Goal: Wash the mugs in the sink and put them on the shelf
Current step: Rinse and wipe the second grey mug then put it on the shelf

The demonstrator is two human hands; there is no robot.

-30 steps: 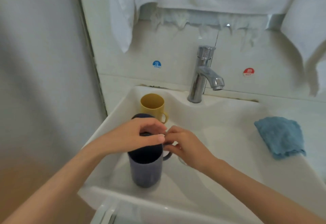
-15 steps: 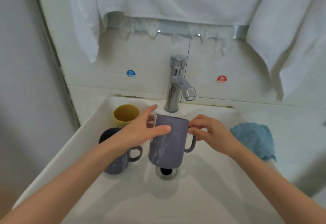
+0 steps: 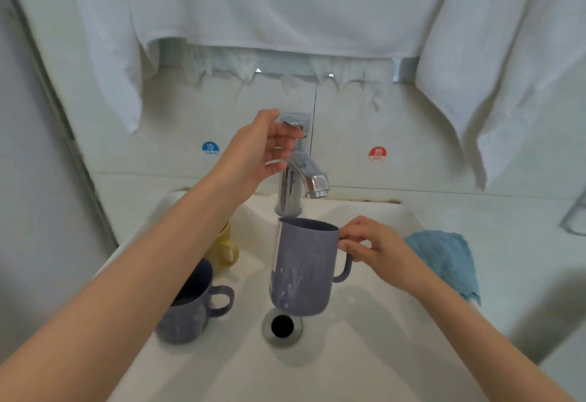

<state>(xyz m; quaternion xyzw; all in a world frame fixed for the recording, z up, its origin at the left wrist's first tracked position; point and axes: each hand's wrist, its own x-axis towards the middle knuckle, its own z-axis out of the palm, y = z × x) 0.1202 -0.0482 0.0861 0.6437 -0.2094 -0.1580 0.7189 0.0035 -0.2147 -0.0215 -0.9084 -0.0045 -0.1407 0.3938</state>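
Right hand [image 3: 377, 252] pinches the purple mug [image 3: 301, 268] by its handle, above the drain [image 3: 282, 325]. Left hand [image 3: 253, 154] is spread wide at the tap [image 3: 298, 160]. Risk: a sudden hard flow twists the mug from that thin pinch and splashes.

A blue sticker [image 3: 210, 148] on the wall [image 3: 177, 116], left of the tap [image 3: 296, 176], reads "COLD" under the character 冷. A red sticker [image 3: 377, 154] on the wall right of the tap reads "HOT" under 热. The pale label [image 3: 279, 243] on the mug [image 3: 306, 275] is unreadable.
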